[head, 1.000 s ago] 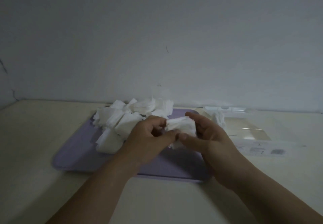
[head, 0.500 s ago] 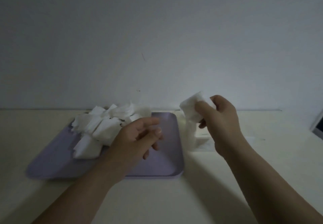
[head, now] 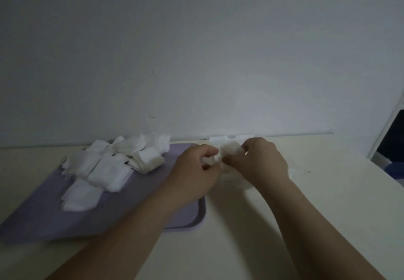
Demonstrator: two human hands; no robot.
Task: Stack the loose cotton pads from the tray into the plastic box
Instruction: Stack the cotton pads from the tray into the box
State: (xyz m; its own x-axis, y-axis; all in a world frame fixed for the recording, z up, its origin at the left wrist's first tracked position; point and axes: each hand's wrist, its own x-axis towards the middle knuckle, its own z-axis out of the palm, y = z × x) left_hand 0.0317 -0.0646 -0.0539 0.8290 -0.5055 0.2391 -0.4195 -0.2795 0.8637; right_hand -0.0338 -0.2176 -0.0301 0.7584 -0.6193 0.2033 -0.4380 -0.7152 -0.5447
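Only bare parts of the person are shown. The left hand (head: 194,174) and the right hand (head: 262,161) are uncovered, and their knuckles and finger outlines are softened by blur and dim light, so that nails and fine lines cannot be made out. The left forearm (head: 131,236) and the right forearm (head: 317,225) are seen bare along the whole length that is shown, from the wrists to the lower edge of the view. Both are rendered smooth and rounded, and are made to look broader toward the bottom, where they are cut off by the frame
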